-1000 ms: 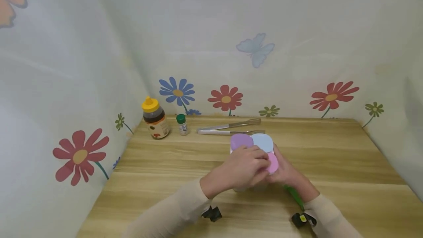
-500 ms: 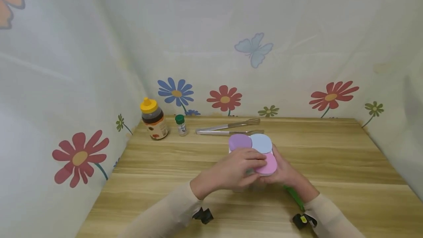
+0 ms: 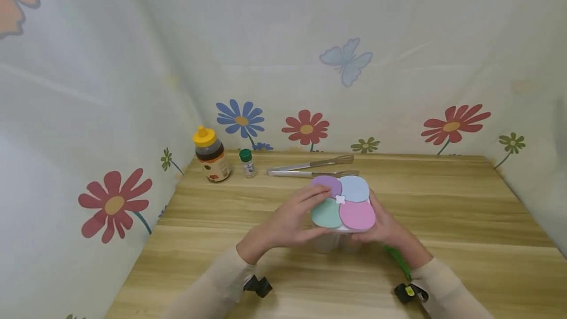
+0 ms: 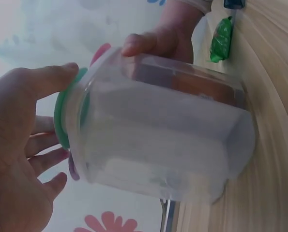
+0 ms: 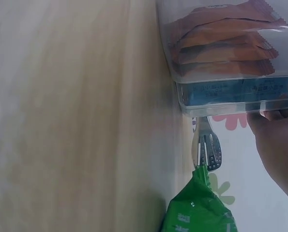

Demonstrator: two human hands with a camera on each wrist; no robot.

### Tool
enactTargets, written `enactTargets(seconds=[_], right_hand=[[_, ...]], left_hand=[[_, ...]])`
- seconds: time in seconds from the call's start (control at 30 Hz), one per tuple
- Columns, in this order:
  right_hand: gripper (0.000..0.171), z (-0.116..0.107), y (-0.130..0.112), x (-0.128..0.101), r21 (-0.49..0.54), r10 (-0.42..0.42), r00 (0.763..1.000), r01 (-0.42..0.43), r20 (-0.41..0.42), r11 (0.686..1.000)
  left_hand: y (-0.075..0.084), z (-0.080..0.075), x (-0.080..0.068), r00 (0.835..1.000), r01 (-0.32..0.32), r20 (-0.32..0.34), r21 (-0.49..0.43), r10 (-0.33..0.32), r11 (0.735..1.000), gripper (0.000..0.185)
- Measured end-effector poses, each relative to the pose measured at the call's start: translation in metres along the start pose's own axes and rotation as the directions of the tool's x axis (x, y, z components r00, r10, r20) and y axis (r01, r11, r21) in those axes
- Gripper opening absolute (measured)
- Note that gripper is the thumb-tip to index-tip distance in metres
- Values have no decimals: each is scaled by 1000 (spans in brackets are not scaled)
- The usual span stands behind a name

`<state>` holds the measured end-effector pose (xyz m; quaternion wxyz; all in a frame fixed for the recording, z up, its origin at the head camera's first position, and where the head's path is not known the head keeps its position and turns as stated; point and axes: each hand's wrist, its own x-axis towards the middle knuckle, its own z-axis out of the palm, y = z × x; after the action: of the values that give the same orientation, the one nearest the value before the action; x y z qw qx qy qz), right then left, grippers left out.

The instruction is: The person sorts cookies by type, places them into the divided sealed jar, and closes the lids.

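Observation:
A clear lidded storage container (image 3: 327, 244) stands on the table between both hands. Its top bears a purple lid (image 3: 322, 182), a blue lid (image 3: 354, 188), a green lid (image 3: 327, 213) and a pink lid (image 3: 357, 214). Extended fingers of my left hand (image 3: 285, 218) reach onto the purple lid, while the thumb lies at the green lid's front edge. My right hand (image 3: 384, 228) grips the container's right side. Through the wall, the right wrist view shows stacked orange-brown packets (image 5: 226, 43) and blue packets (image 5: 221, 92). Part of the right hand is hidden behind the container.
Metal tongs (image 3: 290, 167) lie behind the container. At the back left stand a yellow-capped squeeze bottle (image 3: 214, 161) and a small green-capped shaker (image 3: 247, 164). A green packet (image 5: 199, 212) lies by the right forearm. Floral curtain (image 3: 266, 38) borders the wooden table (image 3: 212, 220).
My left hand has drawn back leftward from over the lids to the left edge, uncovering the green lid and the white centre. The right hand keeps its hold on the container.

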<state>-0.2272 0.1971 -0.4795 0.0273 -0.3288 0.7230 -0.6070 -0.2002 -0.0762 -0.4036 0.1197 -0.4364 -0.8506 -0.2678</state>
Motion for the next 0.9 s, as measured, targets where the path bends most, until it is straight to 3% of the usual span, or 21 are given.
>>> enactTargets(seconds=[0.17, 0.33, 0.7, 0.9], right_hand=[[128, -1, -2, -1, -34, 28, 1000, -29, -7, 999], [128, 0, -3, -1, -52, 52, 999, -53, -13, 997], [128, -1, -3, 0, -75, 43, 999, -43, -9, 996], [129, -3, -3, 0, -85, 39, 999, -40, -10, 996]], left_hand=[[-8, 0, -11, 993, 116, 32, -38, -115, 993, 93], [-15, 2, -20, 970, 241, 68, -106, -235, 965, 107], [-31, 11, -28, 946, 319, 108, -149, -305, 936, 119], [-40, 15, -24, 946, 317, 138, -185, -295, 930, 121]])
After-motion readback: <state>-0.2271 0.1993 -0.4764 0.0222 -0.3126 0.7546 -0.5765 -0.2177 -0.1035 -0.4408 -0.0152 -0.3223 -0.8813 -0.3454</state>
